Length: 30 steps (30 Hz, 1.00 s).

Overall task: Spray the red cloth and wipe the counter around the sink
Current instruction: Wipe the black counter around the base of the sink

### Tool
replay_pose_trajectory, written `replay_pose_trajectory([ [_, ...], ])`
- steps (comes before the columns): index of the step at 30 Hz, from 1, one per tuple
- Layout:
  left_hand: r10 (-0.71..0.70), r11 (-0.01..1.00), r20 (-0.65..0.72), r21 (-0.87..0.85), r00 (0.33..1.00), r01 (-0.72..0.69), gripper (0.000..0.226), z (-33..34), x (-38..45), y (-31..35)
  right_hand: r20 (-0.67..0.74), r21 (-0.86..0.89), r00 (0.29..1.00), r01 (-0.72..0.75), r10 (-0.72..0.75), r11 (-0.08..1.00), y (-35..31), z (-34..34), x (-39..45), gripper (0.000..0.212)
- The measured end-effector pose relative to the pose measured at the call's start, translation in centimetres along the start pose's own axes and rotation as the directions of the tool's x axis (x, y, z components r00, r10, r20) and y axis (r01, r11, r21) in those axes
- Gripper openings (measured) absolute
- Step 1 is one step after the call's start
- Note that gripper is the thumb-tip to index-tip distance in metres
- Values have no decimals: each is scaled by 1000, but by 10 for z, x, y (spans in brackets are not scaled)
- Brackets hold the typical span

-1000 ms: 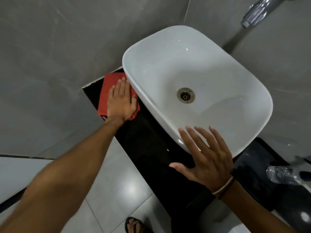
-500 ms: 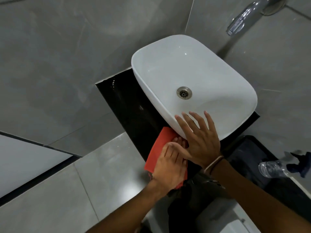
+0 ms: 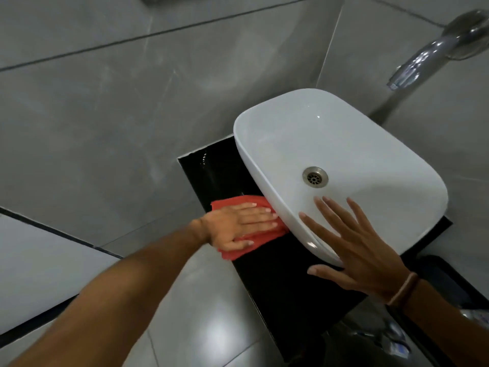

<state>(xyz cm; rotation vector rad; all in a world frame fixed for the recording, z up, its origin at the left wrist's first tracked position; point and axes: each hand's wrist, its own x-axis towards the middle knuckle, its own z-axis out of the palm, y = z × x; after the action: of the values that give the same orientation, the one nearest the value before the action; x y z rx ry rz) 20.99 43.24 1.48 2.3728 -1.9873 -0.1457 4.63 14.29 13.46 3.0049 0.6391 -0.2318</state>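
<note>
A red cloth [image 3: 238, 202] lies flat on the black counter [image 3: 219, 170], against the left side of the white basin [image 3: 357, 154]. My left hand [image 3: 238, 225] presses down on the cloth with its fingers stretched out flat, pointing at the basin. My right hand [image 3: 352, 247] rests with spread fingers on the basin's near rim and holds nothing. The spray bottle [image 3: 476, 316] is only partly seen at the bottom right edge.
A chrome tap [image 3: 428, 56] juts from the grey tiled wall above the basin. A metal drain [image 3: 315, 176] sits in the basin's middle. Pale floor tiles [image 3: 206, 313] lie below the counter's edge. A dark bin or shelf [image 3: 444, 282] stands lower right.
My left hand slid the cloth from the far corner to the near front of the counter, then back towards the middle of the left side. My right hand stayed on the basin's rim.
</note>
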Motion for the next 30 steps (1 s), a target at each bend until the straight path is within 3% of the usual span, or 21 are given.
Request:
replay_pose_trajectory([
  [5,-255,967,-77,-36,964,253,64,-5,-29,-75,-18,51,999,34,-33,998,1,2,-2,100],
  [10,-576,818,-128,-109,808,565,67,-11,-38,-144,-53,122,998,31,-25,992,7,11,-1,101],
  [14,-621,783,-158,-151,768,603,65,-8,-37,-148,-55,133,998,42,-35,990,7,7,-1,101],
  [18,-707,707,-224,-226,671,670,61,-4,-40,-135,-38,148,999,28,-23,989,5,5,-2,100],
  [21,-777,629,-290,-341,559,698,61,1,-42,-121,-28,140,999,28,-24,990,5,2,-1,101],
  [25,-872,484,-369,-559,321,674,57,7,-36,-99,-28,129,999,40,-36,991,4,1,-1,102],
  [30,-943,312,-321,-764,87,564,57,10,-26,-73,-45,110,998,47,-42,993,2,3,0,105],
])
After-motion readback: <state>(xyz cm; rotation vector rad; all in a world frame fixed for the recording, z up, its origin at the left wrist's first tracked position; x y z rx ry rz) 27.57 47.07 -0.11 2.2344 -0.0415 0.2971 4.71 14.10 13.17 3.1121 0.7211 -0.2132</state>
